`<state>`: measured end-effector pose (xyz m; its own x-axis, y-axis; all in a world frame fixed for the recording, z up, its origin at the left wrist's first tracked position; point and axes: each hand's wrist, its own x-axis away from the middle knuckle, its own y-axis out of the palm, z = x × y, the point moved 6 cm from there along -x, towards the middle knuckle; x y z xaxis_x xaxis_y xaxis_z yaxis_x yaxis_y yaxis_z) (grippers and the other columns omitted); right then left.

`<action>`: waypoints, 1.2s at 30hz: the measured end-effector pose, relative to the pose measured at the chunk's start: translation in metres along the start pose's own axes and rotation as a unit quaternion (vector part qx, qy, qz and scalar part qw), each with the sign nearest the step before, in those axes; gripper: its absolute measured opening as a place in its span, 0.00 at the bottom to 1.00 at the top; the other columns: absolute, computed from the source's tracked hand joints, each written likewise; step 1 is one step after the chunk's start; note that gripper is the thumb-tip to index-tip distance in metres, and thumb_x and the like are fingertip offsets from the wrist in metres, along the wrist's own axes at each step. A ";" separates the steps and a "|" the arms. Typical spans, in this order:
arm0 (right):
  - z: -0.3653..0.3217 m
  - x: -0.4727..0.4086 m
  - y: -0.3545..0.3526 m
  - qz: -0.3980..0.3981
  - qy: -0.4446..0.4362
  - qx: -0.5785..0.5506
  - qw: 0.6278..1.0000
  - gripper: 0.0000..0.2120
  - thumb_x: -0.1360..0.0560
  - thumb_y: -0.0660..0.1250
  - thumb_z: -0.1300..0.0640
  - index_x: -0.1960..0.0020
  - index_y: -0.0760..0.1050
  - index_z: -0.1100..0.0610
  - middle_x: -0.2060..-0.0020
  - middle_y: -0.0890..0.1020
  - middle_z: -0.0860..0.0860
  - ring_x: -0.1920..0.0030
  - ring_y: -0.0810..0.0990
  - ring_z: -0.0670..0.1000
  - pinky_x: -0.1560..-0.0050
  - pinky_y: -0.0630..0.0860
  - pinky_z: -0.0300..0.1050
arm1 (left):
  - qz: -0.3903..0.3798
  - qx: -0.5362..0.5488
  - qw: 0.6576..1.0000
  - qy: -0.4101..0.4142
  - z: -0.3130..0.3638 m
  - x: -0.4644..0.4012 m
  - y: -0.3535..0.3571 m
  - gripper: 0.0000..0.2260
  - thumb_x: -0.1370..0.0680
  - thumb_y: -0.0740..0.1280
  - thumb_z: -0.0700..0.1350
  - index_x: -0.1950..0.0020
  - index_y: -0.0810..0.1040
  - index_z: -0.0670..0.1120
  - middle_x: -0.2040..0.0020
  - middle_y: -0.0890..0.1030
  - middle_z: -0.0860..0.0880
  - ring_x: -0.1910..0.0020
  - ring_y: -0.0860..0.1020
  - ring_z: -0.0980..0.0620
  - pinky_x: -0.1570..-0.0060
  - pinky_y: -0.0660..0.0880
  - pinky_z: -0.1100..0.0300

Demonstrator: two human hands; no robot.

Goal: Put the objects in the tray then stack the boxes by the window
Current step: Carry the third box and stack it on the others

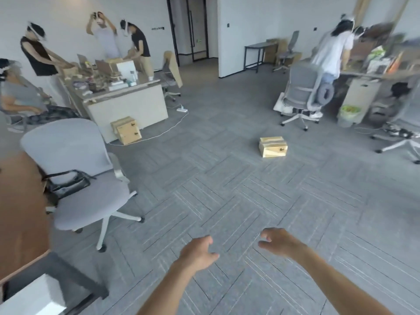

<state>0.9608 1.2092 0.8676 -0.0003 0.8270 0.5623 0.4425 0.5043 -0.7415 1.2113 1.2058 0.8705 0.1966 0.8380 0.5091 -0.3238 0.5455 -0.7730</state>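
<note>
Two hands extended over carpet | left hand [200, 252] loosely curled, empty | right hand [278, 243] loosely curled, empty | apart

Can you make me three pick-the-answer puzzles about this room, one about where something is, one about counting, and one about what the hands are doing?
1. Where is the lone box?
A. on the carpet
B. on a chair
C. on the desk

2. How many boxes are stacked by the white desk?
A. two
B. five
C. none

3. What are the two hands doing?
A. carrying a box
B. holding nothing
C. pushing a chair

Answers:
1. A, it sits on the open grey carpet.
2. A, the stack is one box on another.
3. B, the left hand and right hand hang over the floor with loose fingers.
</note>
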 end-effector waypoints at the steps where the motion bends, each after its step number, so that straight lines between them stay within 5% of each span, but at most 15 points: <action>1: 0.012 -0.011 -0.017 0.008 0.006 -0.010 1.000 0.21 0.19 0.61 0.46 0.28 0.70 0.52 0.32 0.75 0.52 0.35 0.77 0.53 0.37 0.74 0.47 | -0.001 0.000 1.000 0.010 0.019 -0.020 -0.004 0.23 0.22 0.64 0.57 0.29 0.69 0.50 0.42 0.80 0.49 0.49 0.81 0.50 0.50 0.74 0.56; 18: 0.114 -0.280 -0.250 0.063 0.106 -0.081 0.989 0.21 0.20 0.64 0.46 0.29 0.72 0.52 0.36 0.80 0.52 0.40 0.80 0.52 0.37 0.75 0.48 | -0.067 -0.080 0.984 0.143 0.228 -0.408 -0.137 0.21 0.22 0.66 0.55 0.32 0.72 0.47 0.43 0.80 0.48 0.47 0.79 0.49 0.48 0.75 0.56; 36: 0.323 -0.587 -0.555 0.094 0.127 -0.170 0.973 0.24 0.21 0.65 0.45 0.26 0.69 0.50 0.34 0.79 0.53 0.35 0.78 0.54 0.36 0.73 0.49 | -0.080 -0.090 0.985 0.123 0.521 -0.792 -0.219 0.21 0.22 0.66 0.54 0.30 0.71 0.49 0.35 0.76 0.48 0.43 0.78 0.51 0.44 0.75 0.57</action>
<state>0.4259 0.5240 0.8308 0.3118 0.7872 0.5321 0.6837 0.2030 -0.7010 0.6446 0.4161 0.8344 0.4574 0.7070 0.5393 -0.1059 0.6455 -0.7564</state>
